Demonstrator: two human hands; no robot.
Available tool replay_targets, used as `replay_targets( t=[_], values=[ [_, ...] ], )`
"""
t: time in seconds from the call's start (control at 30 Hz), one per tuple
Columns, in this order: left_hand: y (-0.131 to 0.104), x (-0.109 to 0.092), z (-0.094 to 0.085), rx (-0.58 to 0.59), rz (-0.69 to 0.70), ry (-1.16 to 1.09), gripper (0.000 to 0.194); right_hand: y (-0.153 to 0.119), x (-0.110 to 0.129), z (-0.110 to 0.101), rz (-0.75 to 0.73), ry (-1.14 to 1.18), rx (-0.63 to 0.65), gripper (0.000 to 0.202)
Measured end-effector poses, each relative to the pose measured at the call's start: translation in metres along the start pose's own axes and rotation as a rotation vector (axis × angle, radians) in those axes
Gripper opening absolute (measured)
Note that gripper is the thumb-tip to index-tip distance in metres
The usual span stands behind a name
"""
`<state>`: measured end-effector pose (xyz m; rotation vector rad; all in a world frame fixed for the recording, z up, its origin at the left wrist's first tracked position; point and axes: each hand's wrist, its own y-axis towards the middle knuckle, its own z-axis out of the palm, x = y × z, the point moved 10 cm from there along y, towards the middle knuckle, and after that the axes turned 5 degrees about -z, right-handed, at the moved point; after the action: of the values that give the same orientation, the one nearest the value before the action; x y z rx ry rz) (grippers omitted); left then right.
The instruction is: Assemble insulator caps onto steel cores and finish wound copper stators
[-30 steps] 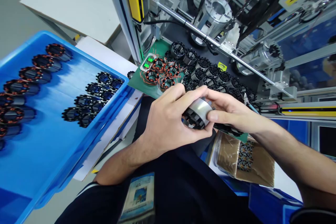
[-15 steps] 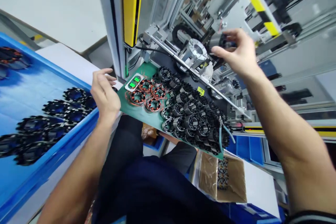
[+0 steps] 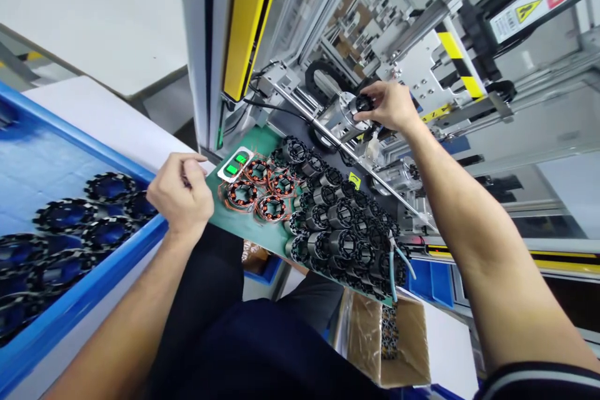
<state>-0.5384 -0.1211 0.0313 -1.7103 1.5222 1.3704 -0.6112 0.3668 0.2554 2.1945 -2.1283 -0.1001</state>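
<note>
A cardboard box point(image 3: 415, 350) stands low, near the dark clothes on the person's legs, with small rings inside. On the left is a blue tray point(image 3: 87, 300). Black rings point(image 3: 45, 219) sit in it, close to one another.

The left hand point(image 3: 180, 194) is up in the air, between the tray and the green bench point(image 3: 269, 240). A moment ago its fingers were looser. Now they are curled together in a soft fist, and I can't see any thing in it.

On the bench, rings with orange wire point(image 3: 231, 194) sit beside a small box with two green screens point(image 3: 235, 164). Next to them are lots of dark rings point(image 3: 342, 215), packed tight. Cutters with pale blue handles point(image 3: 392, 262) lean at the end of them.

Far off, the right hand point(image 3: 394, 105) reaches into the machine. Its fingers pinch one dark ring part point(image 3: 363, 102). A moment ago this part was in the air, apart from the round metal holder point(image 3: 338, 115). Now it is right up at the holder's face. That looks like a step of fitting it there, but I can't tell if it is in yet.
</note>
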Motion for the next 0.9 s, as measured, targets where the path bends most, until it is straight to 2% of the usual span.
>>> replay_targets(
  t=[0.2, 0.3, 0.47, 0.73, 0.83, 0.9],
  values=[
    [0.001, -0.005, 0.003, 0.045, -0.013, 0.034, 0.034, 0.017, 0.005, -0.003, 0.016, -0.032, 0.143, 0.075],
    [0.000, -0.005, 0.004, 0.067, -0.017, 0.049, 0.033, 0.020, 0.008, -0.002, 0.065, -0.060, 0.231, 0.074],
    [0.000, -0.005, 0.009, 0.126, -0.012, 0.075, 0.033, 0.020, 0.014, -0.005, 0.115, -0.064, 0.304, 0.080],
    [-0.001, -0.005, 0.010, 0.137, -0.013, 0.091, 0.035, 0.009, 0.024, -0.003, 0.150, -0.072, 0.284, 0.079],
    [0.000, -0.007, 0.010, 0.142, -0.006, 0.088, 0.035, 0.015, 0.025, -0.014, 0.177, -0.031, 0.330, 0.082],
    [0.000, -0.008, 0.010, 0.145, -0.003, 0.090, 0.034, 0.030, 0.029, -0.027, 0.157, 0.034, 0.294, 0.070]
  ],
)
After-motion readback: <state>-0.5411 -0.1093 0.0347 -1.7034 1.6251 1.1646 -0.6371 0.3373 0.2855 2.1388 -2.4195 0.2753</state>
